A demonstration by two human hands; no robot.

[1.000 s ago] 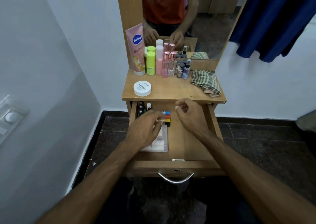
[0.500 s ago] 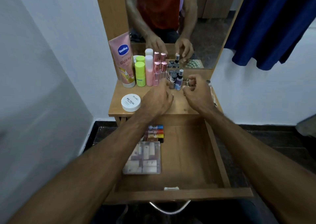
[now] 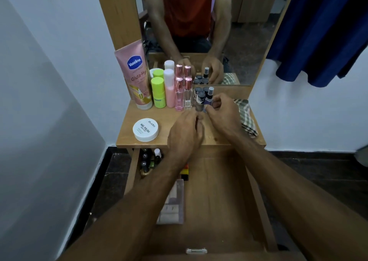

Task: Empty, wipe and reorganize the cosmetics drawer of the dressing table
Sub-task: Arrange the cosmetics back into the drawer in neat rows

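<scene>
Dark-capped bottles (image 3: 203, 96) by right hand (image 3: 223, 115)

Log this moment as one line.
phase: emptying drawer | left hand: curled, contents unclear | right hand: at small bottles on tabletop

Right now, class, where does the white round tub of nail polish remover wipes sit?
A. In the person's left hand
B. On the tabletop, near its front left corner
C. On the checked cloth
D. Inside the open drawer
B: the white tub rests on the tabletop near its front left corner, apart from the checked cloth and both hands.
</scene>
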